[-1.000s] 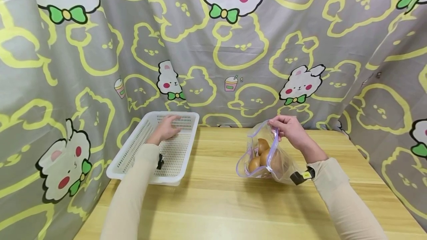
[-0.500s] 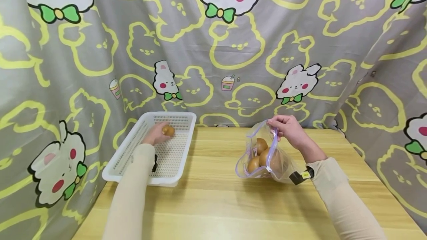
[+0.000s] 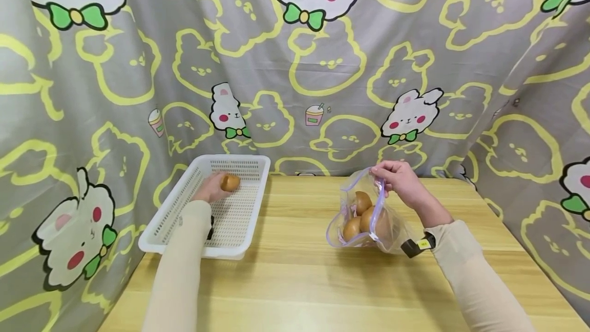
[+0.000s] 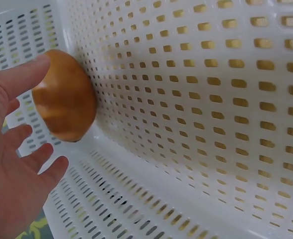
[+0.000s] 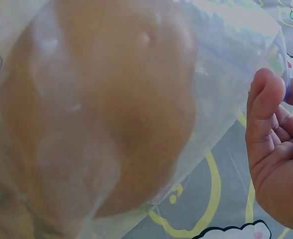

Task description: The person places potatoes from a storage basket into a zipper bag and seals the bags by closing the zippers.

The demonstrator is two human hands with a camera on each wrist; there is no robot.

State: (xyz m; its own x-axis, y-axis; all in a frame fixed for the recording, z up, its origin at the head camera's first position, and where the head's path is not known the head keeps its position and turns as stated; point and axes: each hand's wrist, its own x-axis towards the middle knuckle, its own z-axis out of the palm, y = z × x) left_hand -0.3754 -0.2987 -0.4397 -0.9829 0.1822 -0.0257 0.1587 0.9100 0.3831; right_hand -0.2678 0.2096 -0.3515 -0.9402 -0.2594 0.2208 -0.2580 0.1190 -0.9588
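In the white perforated basket (image 3: 250, 219), a rounded, smooth orange-brown thing, perhaps a fruit (image 3: 230, 183), lies against the far wall. My left hand (image 3: 212, 187) is beside it; in the left wrist view the thumb overlaps the brown thing (image 4: 67, 97), while the other fingers are apart from it, loosely bent. On the right my right hand (image 3: 400, 179) pinches the purple-edged mouth of a clear zip bag (image 3: 394, 229) between thumb and forefinger. Several similar brown things (image 3: 352, 228) are inside the bag, and one (image 5: 136, 109) fills much of the right wrist view through the plastic.
A light wooden table (image 3: 295, 270) carries the basket and the bag, with a stretch of tabletop between them. A grey curtain (image 3: 276, 65) printed with cartoon animals hangs behind and along both sides.
A second ago no brown thing showed in the basket; half a second ago one appeared at my left fingers. My left hand has since drawn slightly left. The right hand still holds the bag.
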